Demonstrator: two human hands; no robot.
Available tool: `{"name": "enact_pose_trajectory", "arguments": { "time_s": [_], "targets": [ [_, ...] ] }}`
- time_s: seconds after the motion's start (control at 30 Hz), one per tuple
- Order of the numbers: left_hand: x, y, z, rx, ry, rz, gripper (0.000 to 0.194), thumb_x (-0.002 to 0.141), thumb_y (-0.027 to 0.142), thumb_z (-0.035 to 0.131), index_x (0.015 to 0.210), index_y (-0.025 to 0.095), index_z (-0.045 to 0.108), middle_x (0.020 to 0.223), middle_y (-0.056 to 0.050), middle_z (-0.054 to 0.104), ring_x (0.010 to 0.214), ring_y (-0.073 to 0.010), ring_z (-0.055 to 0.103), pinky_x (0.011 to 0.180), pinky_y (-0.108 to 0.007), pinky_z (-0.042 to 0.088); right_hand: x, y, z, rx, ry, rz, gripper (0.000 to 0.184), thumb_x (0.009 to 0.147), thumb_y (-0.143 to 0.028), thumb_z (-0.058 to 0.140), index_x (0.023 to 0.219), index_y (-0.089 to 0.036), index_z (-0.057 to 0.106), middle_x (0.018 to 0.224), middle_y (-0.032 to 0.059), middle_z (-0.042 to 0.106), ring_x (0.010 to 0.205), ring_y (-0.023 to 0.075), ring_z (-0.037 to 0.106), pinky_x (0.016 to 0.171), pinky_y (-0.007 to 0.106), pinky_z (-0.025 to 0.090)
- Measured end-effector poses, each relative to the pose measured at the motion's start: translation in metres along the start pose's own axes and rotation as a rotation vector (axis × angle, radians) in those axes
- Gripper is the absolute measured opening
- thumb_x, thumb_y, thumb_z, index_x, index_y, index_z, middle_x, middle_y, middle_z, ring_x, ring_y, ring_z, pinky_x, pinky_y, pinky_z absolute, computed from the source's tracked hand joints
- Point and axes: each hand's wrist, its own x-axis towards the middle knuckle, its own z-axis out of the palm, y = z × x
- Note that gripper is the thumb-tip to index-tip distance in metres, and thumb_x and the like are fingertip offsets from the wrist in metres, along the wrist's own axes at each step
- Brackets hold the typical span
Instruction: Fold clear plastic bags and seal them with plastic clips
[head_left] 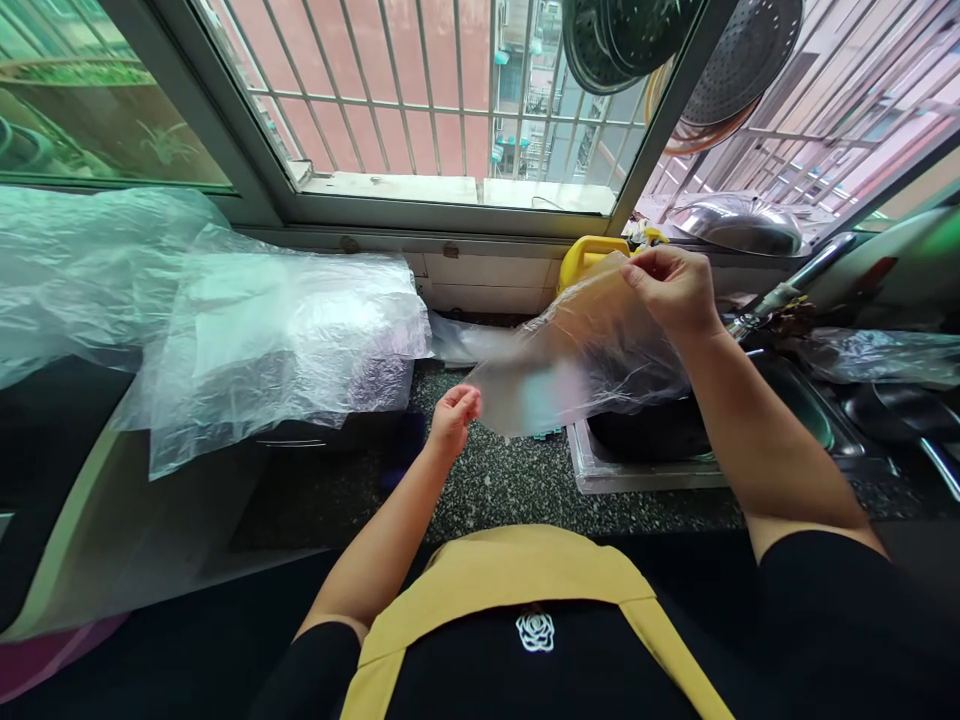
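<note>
Far left, bottom corner, there's something pink (56, 660) cut off by the edge, so I can't really say what it is. Above it a planter (90, 130) shows through greenish glass, pretty murky and also cropped. Then a big heap of clear plastic (315, 320) drapes over some dark stuff I can't make out; the glare washes out part of it.

The left hand (454, 415) is next, thumb and fingers pinched together on the lower left end of a clear bag (574, 335), or maybe a sheet, hard to tell. It's stretched up at a slant between both hands, above the speckled counter (499, 480), and its middle is a blurry smear. A bit of something teal pokes out under its lower edge, mostly covered. Behind its top edge is a yellow jug (589, 255), lower part hidden by the plastic.

The right hand (673, 290) sits higher, thumb and fingertips closed on the bag's upper edge. Below that, the bag and forearm block a good chunk of the sink (649, 482) and a black thing at it, maybe a pan. Past the arm are the tap (799, 275), partly hidden, and a dark pan (885, 412) whose handle runs out of view.
</note>
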Motion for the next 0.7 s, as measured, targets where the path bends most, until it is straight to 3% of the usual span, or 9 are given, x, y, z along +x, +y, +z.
{"name": "enact_pose_trajectory", "arguments": {
  "time_s": [0.13, 0.2, 0.33, 0.47, 0.57, 0.7],
  "targets": [
    [0.005, -0.006, -0.003, 0.013, 0.013, 0.022, 0.03, 0.058, 0.037, 0.076, 0.066, 0.016, 0.057, 0.049, 0.006, 0.048, 0.045, -0.0061, 0.045, 0.046, -0.019, 0.034, 0.006, 0.026, 0.004, -0.047, 0.021, 0.021, 0.012, 0.069, -0.029, 0.068, 0.063, -0.019, 0.063, 0.06, 0.0007, 0.06, 0.055, 0.0127, 0.05, 0.054, 0.029, 0.041],
    [0.007, -0.015, -0.009, 0.176, 0.092, 0.058, 0.027, 0.066, 0.041, 0.07, 0.068, 0.017, 0.058, 0.054, 0.004, 0.051, 0.05, -0.0084, 0.048, 0.052, -0.022, 0.039, 0.003, 0.036, 0.009, -0.062, 0.014, 0.033, 0.015, 0.069, -0.032, 0.068, 0.063, -0.02, 0.063, 0.059, 0.001, 0.06, 0.054, 0.0134, 0.051, 0.053, 0.029, 0.041],
    [0.002, -0.035, -0.039, 0.543, 0.324, 0.126, 0.019, 0.072, 0.035, 0.065, 0.068, 0.019, 0.057, 0.078, -0.005, 0.061, 0.086, -0.0205, 0.057, 0.08, -0.033, 0.044, -0.02, 0.048, 0.026, -0.056, -0.062, 0.044, 0.019, 0.069, -0.038, 0.066, 0.063, -0.019, 0.063, 0.057, 0.0005, 0.059, 0.053, 0.0133, 0.051, 0.053, 0.029, 0.042],
    [-0.006, -0.047, -0.07, 0.779, 0.438, 0.058, 0.01, 0.073, 0.028, 0.064, 0.073, 0.02, 0.057, 0.103, -0.013, 0.061, 0.118, -0.0317, 0.045, 0.101, -0.046, 0.03, -0.044, 0.045, 0.042, -0.009, -0.154, 0.056, 0.019, 0.069, -0.038, 0.065, 0.067, -0.019, 0.065, 0.061, 0.0005, 0.061, 0.054, 0.0128, 0.052, 0.054, 0.028, 0.044],
    [-0.005, -0.051, -0.077, 0.81, 0.415, 0.021, 0.009, 0.078, 0.028, 0.06, 0.077, 0.019, 0.057, 0.108, -0.015, 0.061, 0.122, -0.0331, 0.043, 0.106, -0.05, 0.023, -0.052, 0.036, 0.048, 0.036, -0.202, 0.053, 0.018, 0.07, -0.037, 0.066, 0.069, -0.02, 0.065, 0.064, 0.0009, 0.063, 0.055, 0.0131, 0.053, 0.054, 0.029, 0.044],
    [0.002, -0.054, -0.061, 0.697, 0.279, 0.036, 0.023, 0.081, 0.04, 0.056, 0.088, 0.018, 0.06, 0.107, -0.012, 0.065, 0.111, -0.025, 0.054, 0.098, -0.039, 0.037, -0.052, 0.02, 0.046, 0.065, -0.219, 0.026, 0.014, 0.071, -0.036, 0.067, 0.07, -0.022, 0.066, 0.067, 0.0018, 0.065, 0.058, 0.0146, 0.055, 0.055, 0.03, 0.046]
  ]
}}
